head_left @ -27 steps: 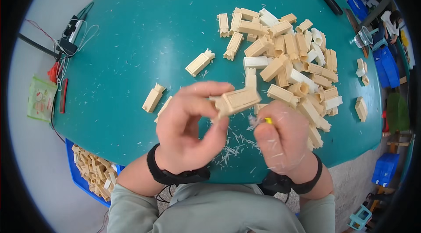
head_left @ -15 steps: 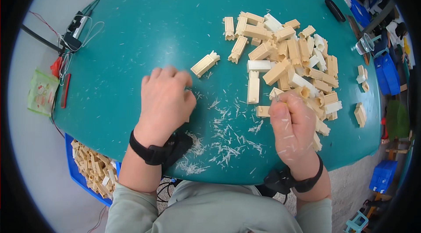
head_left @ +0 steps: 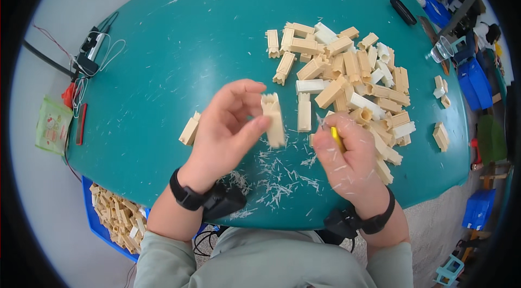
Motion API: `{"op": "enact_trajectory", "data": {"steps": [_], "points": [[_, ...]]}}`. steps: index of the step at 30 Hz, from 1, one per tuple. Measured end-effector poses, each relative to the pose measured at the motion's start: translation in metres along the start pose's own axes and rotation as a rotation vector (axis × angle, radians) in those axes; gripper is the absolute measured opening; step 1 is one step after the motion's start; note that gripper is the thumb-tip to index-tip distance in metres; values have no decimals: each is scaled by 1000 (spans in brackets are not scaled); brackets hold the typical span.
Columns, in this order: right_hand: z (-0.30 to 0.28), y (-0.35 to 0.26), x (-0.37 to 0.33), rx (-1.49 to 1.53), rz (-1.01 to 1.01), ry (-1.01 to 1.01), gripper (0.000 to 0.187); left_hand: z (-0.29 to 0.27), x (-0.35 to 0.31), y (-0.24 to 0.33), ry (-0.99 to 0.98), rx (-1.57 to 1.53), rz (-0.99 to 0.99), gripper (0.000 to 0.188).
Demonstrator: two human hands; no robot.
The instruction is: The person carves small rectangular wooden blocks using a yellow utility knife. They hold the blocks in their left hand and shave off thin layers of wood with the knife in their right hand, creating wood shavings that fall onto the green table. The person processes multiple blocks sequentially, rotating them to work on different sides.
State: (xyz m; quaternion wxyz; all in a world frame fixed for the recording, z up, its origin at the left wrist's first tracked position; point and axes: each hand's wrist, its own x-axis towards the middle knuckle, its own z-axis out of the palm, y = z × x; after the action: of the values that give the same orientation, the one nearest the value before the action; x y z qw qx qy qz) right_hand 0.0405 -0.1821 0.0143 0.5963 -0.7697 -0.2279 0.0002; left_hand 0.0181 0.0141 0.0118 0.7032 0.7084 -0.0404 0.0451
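My left hand (head_left: 225, 128) holds a cream rectangular plastic block (head_left: 274, 121) with a notched top end, its thumb against the block's edge. Closed in my right hand (head_left: 347, 155) is a small knife (head_left: 336, 139) with a yellow handle. The knife's thin blade pokes out past the thumb, toward the held block but apart from it. White shavings cling to the right hand. Another cream block (head_left: 190, 128) lies on the green table just left of my left hand. A pile of cream and white blocks (head_left: 353, 65) spreads beyond my right hand.
Plastic shavings (head_left: 277, 179) litter the table's near edge. A blue bin (head_left: 97, 225) full of blocks stands at lower left. A red stick-like tool (head_left: 81, 123) and a power strip (head_left: 92, 52) lie on the left. A black object (head_left: 402, 11) and a clear cup (head_left: 440, 49) sit at far right.
The block that lay beyond my left hand is gone from its spot, and my left hand now holds one. Another block shows left of that hand. The knife's yellow handle has come into sight.
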Motion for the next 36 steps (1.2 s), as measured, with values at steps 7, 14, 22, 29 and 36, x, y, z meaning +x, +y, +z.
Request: {"op": "enact_trajectory", "data": {"steps": [7,14,22,29,36], "points": [[-1,0,-3,-4,-44,-100,31,11,-18,3,-152,-308,79,28],[0,-6,-5,57,65,-226,32,11,-20,3,-78,-354,113,25],[1,-17,-2,426,382,-210,25,11,-21,0,-113,-344,152,26],[2,-4,-7,183,96,-4,33,10,-19,3,-53,-129,221,28],[5,3,-5,-5,-134,61,37,15,-24,6,28,-261,98,21]]}}
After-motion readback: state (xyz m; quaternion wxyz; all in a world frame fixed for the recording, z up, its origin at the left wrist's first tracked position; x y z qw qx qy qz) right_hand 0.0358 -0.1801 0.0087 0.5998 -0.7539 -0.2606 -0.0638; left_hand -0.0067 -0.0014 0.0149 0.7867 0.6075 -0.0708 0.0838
